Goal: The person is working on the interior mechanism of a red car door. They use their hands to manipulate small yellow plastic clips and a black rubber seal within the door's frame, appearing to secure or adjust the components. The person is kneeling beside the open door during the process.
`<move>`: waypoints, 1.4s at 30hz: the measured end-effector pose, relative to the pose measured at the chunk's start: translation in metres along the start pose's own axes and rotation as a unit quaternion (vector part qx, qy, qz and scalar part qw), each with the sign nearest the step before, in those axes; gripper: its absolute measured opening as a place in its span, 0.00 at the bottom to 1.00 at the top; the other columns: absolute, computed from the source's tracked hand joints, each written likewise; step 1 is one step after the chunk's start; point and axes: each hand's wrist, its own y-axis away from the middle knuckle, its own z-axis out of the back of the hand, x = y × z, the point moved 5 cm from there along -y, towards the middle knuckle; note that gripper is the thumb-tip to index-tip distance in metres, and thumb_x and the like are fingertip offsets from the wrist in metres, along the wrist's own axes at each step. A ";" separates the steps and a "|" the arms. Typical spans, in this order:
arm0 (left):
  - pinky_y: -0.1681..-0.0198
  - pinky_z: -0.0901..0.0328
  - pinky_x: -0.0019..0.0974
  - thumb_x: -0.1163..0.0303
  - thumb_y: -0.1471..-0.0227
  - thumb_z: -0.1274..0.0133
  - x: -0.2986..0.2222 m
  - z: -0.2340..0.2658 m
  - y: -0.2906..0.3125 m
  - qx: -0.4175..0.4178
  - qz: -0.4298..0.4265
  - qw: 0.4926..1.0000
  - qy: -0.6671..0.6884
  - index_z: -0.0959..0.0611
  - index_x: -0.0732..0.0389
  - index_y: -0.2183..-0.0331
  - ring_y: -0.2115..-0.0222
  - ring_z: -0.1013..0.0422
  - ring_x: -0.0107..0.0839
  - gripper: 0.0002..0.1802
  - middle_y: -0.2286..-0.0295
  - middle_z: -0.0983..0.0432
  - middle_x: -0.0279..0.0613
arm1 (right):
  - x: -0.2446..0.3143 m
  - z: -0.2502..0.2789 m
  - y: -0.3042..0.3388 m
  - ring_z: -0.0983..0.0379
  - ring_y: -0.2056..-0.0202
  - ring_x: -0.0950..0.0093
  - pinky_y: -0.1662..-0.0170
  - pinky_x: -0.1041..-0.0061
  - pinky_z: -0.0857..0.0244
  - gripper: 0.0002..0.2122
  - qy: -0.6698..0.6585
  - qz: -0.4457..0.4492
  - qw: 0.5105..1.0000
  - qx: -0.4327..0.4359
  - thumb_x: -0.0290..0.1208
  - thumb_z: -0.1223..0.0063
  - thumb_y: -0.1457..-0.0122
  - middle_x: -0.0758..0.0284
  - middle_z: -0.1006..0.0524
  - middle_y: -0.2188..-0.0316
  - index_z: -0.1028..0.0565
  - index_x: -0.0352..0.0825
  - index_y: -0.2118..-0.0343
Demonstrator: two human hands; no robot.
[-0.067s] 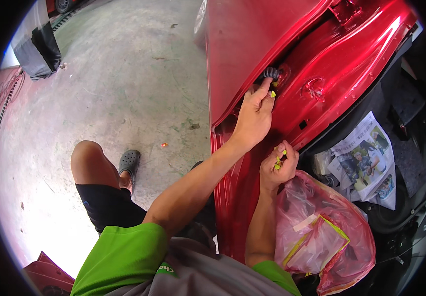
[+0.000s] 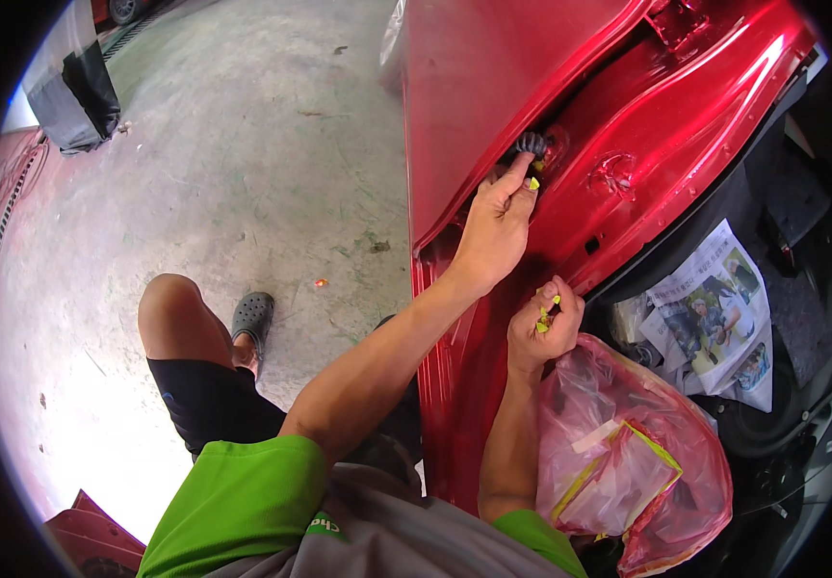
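My left hand (image 2: 496,231) reaches into the gap between the red car door (image 2: 474,106) and the red door frame (image 2: 628,144). One finger touches a black ribbed rubber boot (image 2: 530,145) there. A bit of yellow-green masking tape (image 2: 533,183) shows at its curled fingers, and more of that colour peeks out beneath the boot. Closer to me, my right hand (image 2: 549,328) is closed around crumpled yellow-green masking tape (image 2: 544,316), beside the frame's lower edge. Below it bulges a translucent sheet of masking plastic (image 2: 628,433), stained red and edged with yellow tape.
Printed newspaper (image 2: 710,313) lies inside the car at the right. On the concrete floor (image 2: 243,125) to the left sits a small orange scrap (image 2: 321,283) near my grey clog (image 2: 253,318). A plastic-wrapped post (image 2: 74,96) stands at the far left.
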 end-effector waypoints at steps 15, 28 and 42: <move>0.63 0.40 0.25 0.72 0.41 0.41 -0.022 -0.009 -0.003 -0.059 0.262 0.922 0.278 0.15 0.61 0.53 0.68 0.35 0.16 0.13 0.66 0.22 0.28 | 0.002 0.000 -0.001 0.27 0.79 0.73 0.77 0.75 0.31 0.06 0.002 0.009 1.000 -0.003 0.17 0.48 0.36 0.58 0.24 0.73 0.22 0.23 0.59; 0.57 0.41 0.25 0.71 0.40 0.45 -0.022 -0.014 0.000 -0.056 0.266 0.914 0.302 0.16 0.60 0.56 0.68 0.37 0.18 0.10 0.69 0.28 0.27 | -0.002 0.000 0.002 0.26 0.76 0.68 0.73 0.72 0.31 0.05 -0.012 -0.004 1.000 -0.003 0.19 0.49 0.34 0.58 0.25 0.72 0.23 0.24 0.59; 0.56 0.37 0.29 0.67 0.39 0.39 -0.022 -0.014 -0.004 -0.115 0.264 0.915 0.282 0.13 0.66 0.57 0.66 0.32 0.19 0.13 0.68 0.21 0.31 | 0.001 -0.001 -0.001 0.28 0.79 0.73 0.77 0.75 0.33 0.11 -0.009 0.027 1.000 -0.010 0.12 0.50 0.42 0.60 0.25 0.75 0.22 0.23 0.57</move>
